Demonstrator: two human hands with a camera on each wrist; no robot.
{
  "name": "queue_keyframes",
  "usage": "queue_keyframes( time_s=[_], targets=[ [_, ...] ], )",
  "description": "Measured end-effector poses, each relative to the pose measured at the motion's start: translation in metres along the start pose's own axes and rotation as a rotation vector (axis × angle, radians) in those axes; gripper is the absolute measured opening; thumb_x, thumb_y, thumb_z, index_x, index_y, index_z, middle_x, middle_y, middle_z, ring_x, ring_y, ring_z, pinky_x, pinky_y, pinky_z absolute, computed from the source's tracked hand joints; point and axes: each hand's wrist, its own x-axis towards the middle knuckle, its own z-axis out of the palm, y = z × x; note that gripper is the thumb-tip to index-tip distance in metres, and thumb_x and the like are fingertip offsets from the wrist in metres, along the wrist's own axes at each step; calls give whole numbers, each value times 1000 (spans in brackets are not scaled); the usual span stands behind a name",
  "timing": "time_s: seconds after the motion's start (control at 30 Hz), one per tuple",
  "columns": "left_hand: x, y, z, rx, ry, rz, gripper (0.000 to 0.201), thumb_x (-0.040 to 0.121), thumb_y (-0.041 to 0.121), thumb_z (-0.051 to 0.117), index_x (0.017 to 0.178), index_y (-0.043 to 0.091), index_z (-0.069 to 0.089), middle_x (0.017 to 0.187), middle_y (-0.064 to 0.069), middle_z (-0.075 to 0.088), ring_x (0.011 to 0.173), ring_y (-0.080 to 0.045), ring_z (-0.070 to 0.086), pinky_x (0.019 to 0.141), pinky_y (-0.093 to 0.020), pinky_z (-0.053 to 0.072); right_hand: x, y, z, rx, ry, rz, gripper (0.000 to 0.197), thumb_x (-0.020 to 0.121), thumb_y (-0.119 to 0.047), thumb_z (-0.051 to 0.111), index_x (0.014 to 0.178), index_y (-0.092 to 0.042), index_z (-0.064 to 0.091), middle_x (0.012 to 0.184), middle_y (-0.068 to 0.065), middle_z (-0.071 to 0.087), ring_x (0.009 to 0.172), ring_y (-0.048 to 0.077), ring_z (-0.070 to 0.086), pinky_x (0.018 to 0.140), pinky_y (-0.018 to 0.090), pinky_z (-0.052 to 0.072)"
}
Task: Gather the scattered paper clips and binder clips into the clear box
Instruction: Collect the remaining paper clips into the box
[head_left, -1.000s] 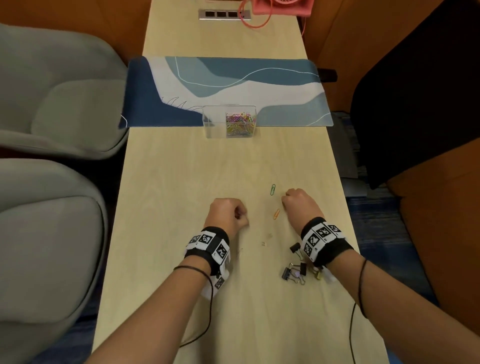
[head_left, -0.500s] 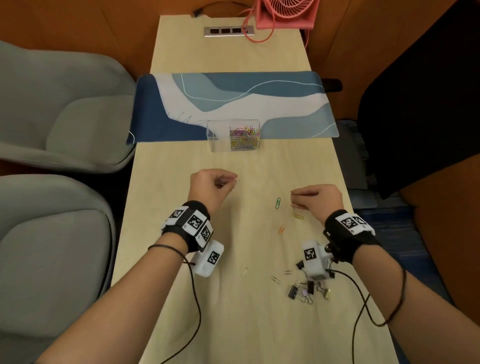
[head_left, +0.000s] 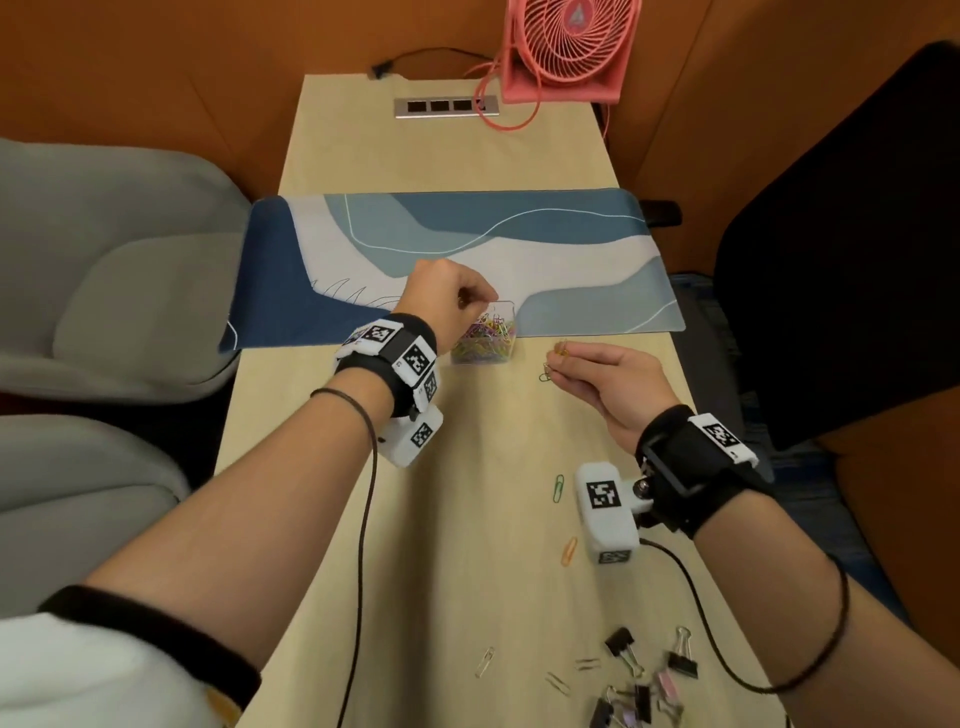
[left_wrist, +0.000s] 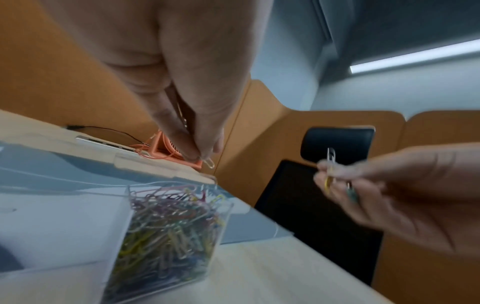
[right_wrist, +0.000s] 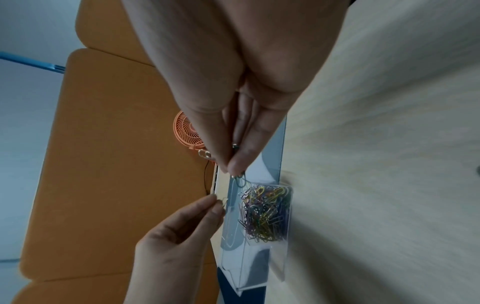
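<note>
The clear box (head_left: 506, 312) (left_wrist: 226, 207) (right_wrist: 259, 267), heaped with coloured paper clips (head_left: 483, 338), stands at the front edge of the blue desk mat. My left hand (head_left: 447, 296) hovers over it and pinches a silver paper clip (left_wrist: 209, 163). My right hand (head_left: 592, 374), just right of the box, pinches a few paper clips (head_left: 558, 356) (left_wrist: 331, 158) (right_wrist: 240, 179). Loose on the table lie a green clip (head_left: 558, 486), an orange clip (head_left: 569, 550), a few silver clips (head_left: 484, 661) and a pile of binder clips (head_left: 641, 680) at the near right.
A blue patterned desk mat (head_left: 571, 249) crosses the narrow wooden table (head_left: 467, 571). At the far end stand a pink fan (head_left: 569, 49) and a power strip (head_left: 447, 107). Grey seats (head_left: 104, 291) flank the left, a black chair (head_left: 841, 249) the right.
Both hands rose from the near table and travelled forward. The left hand now hangs over the box with its clip; the right hand has come beside the box with clips.
</note>
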Motion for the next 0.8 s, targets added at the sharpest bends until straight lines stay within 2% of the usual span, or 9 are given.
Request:
queue_keyframes(
  time_s=[0.13,0.23,0.33,0.43,0.53,0.63,0.7,0.8],
  targets=[
    [14,-8,10,58,-116,94,19,79,0,72,90,15,78,91,-1,67,73,-18,68,80,-35,57,18,-5,12,-29,3,-33,20,77,10,70,97,10,67,95,17,69,85,23,67,77,25,59],
    [14,-12,12,-16,-99,145,21,77,0,76,94,12,78,91,-1,60,72,-17,67,75,-31,59,28,-5,20,-48,6,-67,21,78,11,69,98,11,66,94,17,68,83,23,66,79,27,59],
    [11,-16,12,-37,-82,213,21,78,7,79,97,15,77,88,-2,65,78,-15,64,78,-28,57,35,-4,25,-99,19,-118,21,77,10,71,98,10,67,90,16,69,76,18,68,77,25,59],
    [6,-18,11,-37,13,236,17,81,12,75,95,21,76,90,4,70,82,-10,62,80,-22,51,43,-3,34,-226,37,-207,13,76,7,74,89,2,70,81,15,71,68,17,69,72,24,58],
    [-6,-21,11,-80,165,208,20,82,9,69,95,22,76,89,8,70,83,-6,59,75,-14,44,59,-4,47,-523,57,-401,12,74,-1,77,81,-10,75,79,11,74,70,22,72,73,28,59],
    [-24,-29,12,-124,262,114,22,83,10,66,98,24,75,89,9,67,83,-6,57,75,-17,44,70,-3,65,-840,62,-556,10,75,-7,75,79,-16,77,75,0,74,67,11,70,74,19,56],
    [-37,-37,13,-154,297,44,24,82,11,66,101,25,74,91,9,64,86,-10,57,77,-24,48,73,0,76,-983,44,-597,12,77,-8,71,80,-17,78,77,-2,74,67,7,67,74,12,52],
    [-57,-45,17,-218,337,-23,28,81,8,66,102,25,73,90,8,62,82,-12,57,76,-22,48,74,7,84,-1142,19,-608,19,77,-10,68,88,-19,78,83,-6,73,73,6,63,71,-3,38]
  ],
)
